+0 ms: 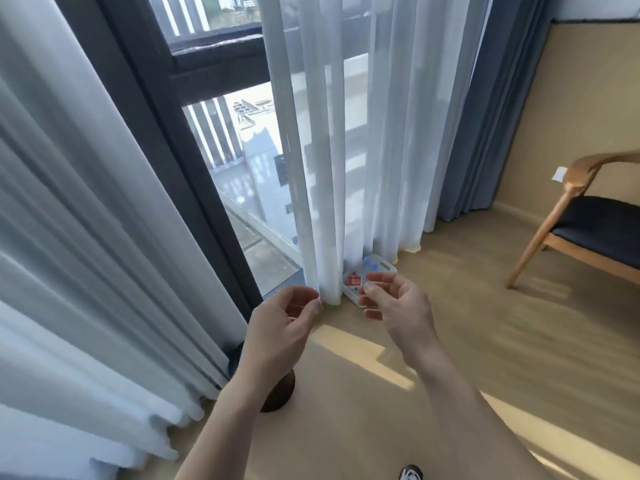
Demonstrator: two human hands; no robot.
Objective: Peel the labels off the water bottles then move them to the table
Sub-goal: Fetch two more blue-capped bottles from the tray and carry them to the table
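Shoe: a dark-and-white shoe (pixel 412 474) toe stood on the floor (pixel 485 341) at the bottom edge.
Base: a dark round base (pixel 281 393) sat on the floor at the curtain hem, under the left forearm.
Left hand: the left hand (pixel 287 315) reached forward, loosely curled and empty. Its tips were just beside the sheer curtain (pixel 325 202); I could not tell if they touched it.
Right hand: the right hand (pixel 393 301) was half curled, with a narrow gap to the thumb. It held nothing, just in front of the bottles.
Bottles: the bottles (pixel 375 268) lay as a wrapped pack on the floor against the curtain foot. The blue caps (pixel 367 262) and a red label (pixel 354 280) showed, partly hidden by the right fingers.
Window: the window (pixel 242 168) was dark-framed, behind the curtain.
Chair: the chair (pixel 581 223) was wooden with a dark seat, well apart to the right.
Drape: the blue drape (pixel 491 116) hung in the corner.
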